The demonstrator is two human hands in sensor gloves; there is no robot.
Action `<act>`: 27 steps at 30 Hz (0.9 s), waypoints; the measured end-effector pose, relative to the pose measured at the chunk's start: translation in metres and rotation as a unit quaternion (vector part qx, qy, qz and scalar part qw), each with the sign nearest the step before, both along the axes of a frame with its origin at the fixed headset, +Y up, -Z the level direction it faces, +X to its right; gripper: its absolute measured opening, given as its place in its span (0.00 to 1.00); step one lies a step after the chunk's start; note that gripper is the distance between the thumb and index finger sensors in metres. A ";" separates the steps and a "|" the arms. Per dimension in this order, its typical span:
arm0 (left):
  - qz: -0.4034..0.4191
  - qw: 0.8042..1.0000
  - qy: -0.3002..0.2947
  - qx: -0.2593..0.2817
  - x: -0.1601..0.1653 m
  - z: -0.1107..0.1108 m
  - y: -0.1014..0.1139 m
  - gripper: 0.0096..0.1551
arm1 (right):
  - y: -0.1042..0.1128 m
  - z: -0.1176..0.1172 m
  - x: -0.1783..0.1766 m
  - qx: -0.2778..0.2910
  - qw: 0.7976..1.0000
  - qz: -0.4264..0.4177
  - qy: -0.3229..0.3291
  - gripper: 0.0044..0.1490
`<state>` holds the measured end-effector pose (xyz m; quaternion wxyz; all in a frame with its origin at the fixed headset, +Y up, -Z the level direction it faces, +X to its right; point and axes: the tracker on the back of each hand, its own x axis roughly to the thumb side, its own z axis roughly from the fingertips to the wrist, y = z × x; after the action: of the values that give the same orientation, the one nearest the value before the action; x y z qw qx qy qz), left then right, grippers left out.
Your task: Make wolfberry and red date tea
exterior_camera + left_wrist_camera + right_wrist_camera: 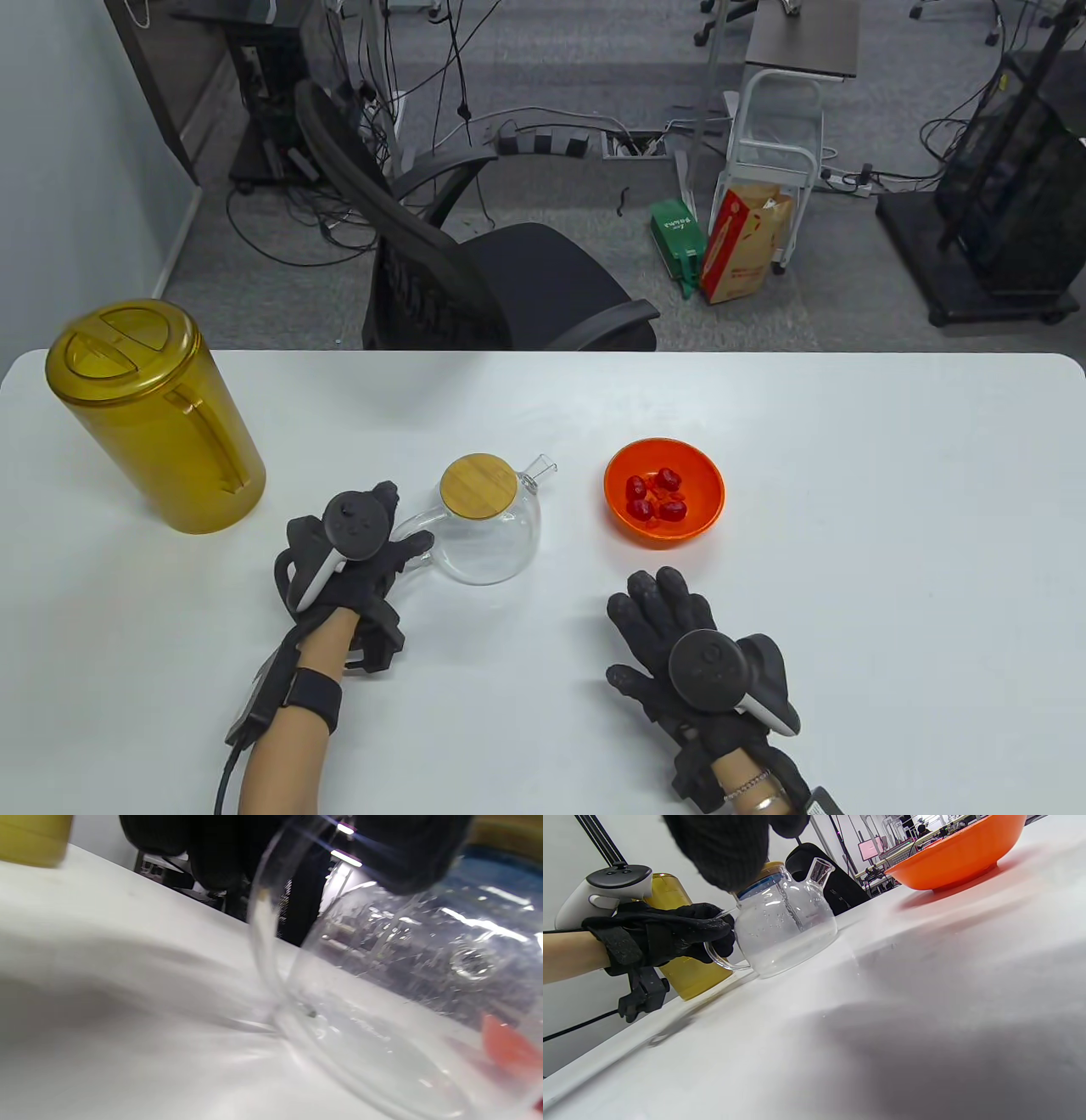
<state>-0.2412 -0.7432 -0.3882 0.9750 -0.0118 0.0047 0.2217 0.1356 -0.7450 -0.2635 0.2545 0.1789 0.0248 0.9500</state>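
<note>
Centrally on the white table [848,441] stood a clear glass teapot [492,526] with a round bamboo lid [478,486], spout pointing to the far right. Left hand [352,560] gripped the teapot's handle [723,961], fingers curled through the loop, as the right wrist view showed; teapot base sat on the table, and the pot looked empty. Just right of the teapot, apart from it, was an orange bowl [664,499] holding red dates [655,497]; smaller bits in the bowl were too small to tell. Right hand [679,637] lay flat and open on the table near the bowl's front edge, fingers spread, holding nothing. Yellow lidded pitcher [153,416] stood upright at far left, well apart from the teapot.
</note>
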 end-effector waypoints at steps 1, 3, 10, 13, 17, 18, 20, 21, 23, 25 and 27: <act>0.013 1.000 -0.014 0.006 0.001 -0.001 -0.001 0.33 | 0.000 0.000 0.000 -0.001 1.000 -0.001 -0.001 0.50; 0.062 0.997 -0.038 -0.002 0.003 -0.005 -0.003 0.27 | 0.000 0.000 0.001 -0.004 1.000 -0.003 -0.002 0.50; 0.178 0.981 -0.079 -0.002 0.015 -0.003 -0.016 0.26 | 0.000 -0.001 0.001 -0.009 1.000 -0.004 -0.003 0.50; 0.159 0.981 -0.104 0.046 0.023 0.012 -0.010 0.26 | -0.001 -0.001 0.002 -0.011 1.000 -0.010 -0.002 0.50; 0.176 0.968 -0.153 0.091 0.029 0.042 0.009 0.26 | 0.000 -0.001 0.004 -0.008 1.000 -0.012 -0.002 0.50; 0.179 0.967 -0.157 0.092 0.029 0.050 0.015 0.26 | 0.000 -0.001 0.004 -0.008 1.000 -0.013 -0.003 0.50; 0.177 0.964 -0.169 0.100 0.030 0.064 0.021 0.26 | 0.001 -0.001 0.005 -0.007 1.000 -0.015 -0.004 0.50; 0.167 0.964 -0.178 0.104 0.030 0.072 0.024 0.25 | 0.001 -0.001 0.006 -0.007 1.000 -0.017 -0.005 0.50; 0.151 0.964 -0.191 0.103 0.032 0.082 0.026 0.25 | 0.001 -0.001 0.007 -0.005 1.000 -0.019 -0.007 0.50; 0.143 0.963 -0.205 0.097 0.034 0.092 0.023 0.25 | 0.001 -0.001 0.006 -0.004 1.000 -0.021 -0.006 0.50; 0.153 0.962 -0.211 0.086 0.038 0.098 0.018 0.25 | 0.001 -0.001 0.006 -0.003 1.000 -0.019 -0.005 0.50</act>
<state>-0.2036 -0.7257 -0.2900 0.9057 0.0251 -0.2219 0.3604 0.1417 -0.7437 -0.2644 0.2735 0.1734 0.0231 0.9458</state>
